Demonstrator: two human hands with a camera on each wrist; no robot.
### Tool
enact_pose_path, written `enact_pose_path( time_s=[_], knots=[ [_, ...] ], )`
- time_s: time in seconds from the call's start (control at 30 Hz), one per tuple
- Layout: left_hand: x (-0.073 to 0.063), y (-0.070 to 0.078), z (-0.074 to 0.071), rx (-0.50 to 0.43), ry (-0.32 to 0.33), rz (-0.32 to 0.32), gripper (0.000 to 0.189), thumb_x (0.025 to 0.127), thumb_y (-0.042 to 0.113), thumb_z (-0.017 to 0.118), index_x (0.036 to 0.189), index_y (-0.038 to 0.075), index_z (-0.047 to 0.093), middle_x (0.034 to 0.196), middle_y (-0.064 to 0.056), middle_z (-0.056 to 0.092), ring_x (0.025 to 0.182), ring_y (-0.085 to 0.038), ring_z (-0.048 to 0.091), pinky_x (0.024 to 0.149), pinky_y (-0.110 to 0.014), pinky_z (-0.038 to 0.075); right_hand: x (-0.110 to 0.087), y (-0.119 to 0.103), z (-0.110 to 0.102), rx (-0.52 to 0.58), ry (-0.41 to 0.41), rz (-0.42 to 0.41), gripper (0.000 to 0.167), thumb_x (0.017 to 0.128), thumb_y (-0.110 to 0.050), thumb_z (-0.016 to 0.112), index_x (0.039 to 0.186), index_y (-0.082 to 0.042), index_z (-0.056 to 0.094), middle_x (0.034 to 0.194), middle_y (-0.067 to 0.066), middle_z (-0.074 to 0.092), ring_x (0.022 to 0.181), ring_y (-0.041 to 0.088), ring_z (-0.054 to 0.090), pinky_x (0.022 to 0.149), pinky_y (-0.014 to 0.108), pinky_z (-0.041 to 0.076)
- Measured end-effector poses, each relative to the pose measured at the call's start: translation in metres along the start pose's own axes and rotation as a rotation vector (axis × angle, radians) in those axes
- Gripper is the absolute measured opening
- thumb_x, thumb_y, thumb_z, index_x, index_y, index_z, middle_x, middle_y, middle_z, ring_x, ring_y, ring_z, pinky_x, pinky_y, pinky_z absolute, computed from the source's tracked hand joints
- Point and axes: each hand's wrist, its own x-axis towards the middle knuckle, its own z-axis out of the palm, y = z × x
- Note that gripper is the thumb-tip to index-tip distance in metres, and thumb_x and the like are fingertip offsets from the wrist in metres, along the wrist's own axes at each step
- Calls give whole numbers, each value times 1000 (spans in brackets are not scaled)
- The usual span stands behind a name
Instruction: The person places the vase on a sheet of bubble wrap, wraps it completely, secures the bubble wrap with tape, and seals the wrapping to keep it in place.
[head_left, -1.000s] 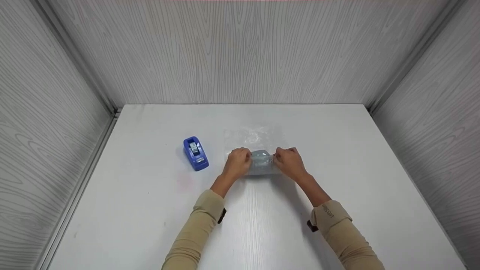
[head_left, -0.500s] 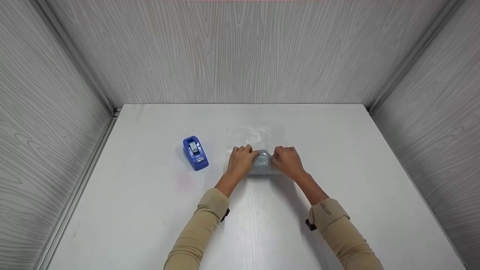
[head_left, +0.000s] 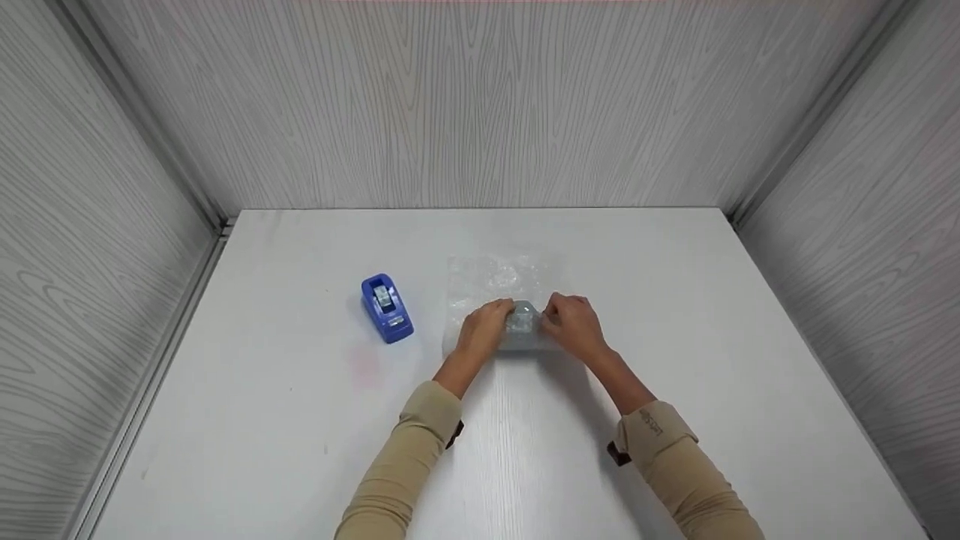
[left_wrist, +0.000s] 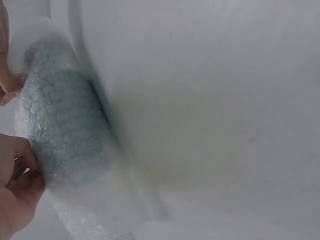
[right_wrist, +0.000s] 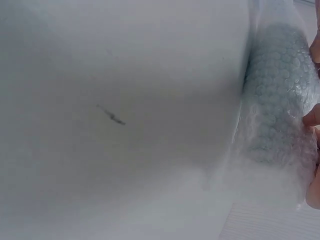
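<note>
A grey-green rounded thing (head_left: 523,321) lies under bubble wrap (left_wrist: 65,120) at the middle of the white table, its kind blurred by the bubbles. My left hand (head_left: 484,328) is at the left part of the bundle. In the left wrist view its thumb and curled fingers (left_wrist: 30,182) pinch the wrap along the far side. Opposite it, my right hand (head_left: 576,327) pinches the wrap at the right, its fingers (right_wrist: 312,117) at the edge of the right wrist view. Beyond both hands, a loose sheet of the wrap lies flat.
A blue tape dispenser (head_left: 387,308) with a roll of tape stands to the left of the bundle. Grey wood-grain panels (head_left: 480,105) rise at the back and on both sides of the table (head_left: 262,420).
My left hand has shifted right along the bundle, its fingers spreading and then drawing together on the wrap. My right hand stays nearly in place. The head view has shifted slightly.
</note>
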Motion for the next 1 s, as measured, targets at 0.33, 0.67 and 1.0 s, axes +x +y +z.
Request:
enact_pose_path(
  time_s=[0.33,0.67,1.0],
  knots=[
    [1,2,3,-13,12,6,21,84,-5,59,102,5,64,105,-7,64,95,-22,61,78,-32,48,-8,-12,3,29,-14,-170,33,90,-21,58,119,-5,56,115,8,58,106,24,53,99,43,29],
    [-5,-5,1,-54,24,24,22,89,0,56,110,5,64,108,-7,63,100,-21,59,81,-31,47,3,-24,12,187,24,-112,20,86,-14,64,103,-7,68,100,4,65,94,21,58,88,35,40],
    [-37,20,14,276,339,231,34,74,0,64,108,-4,60,115,-15,57,115,-28,48,99,-33,32,10,-24,11,150,41,-115,11,83,-8,67,93,-6,71,89,4,67,84,22,60,80,38,45]
  ],
)
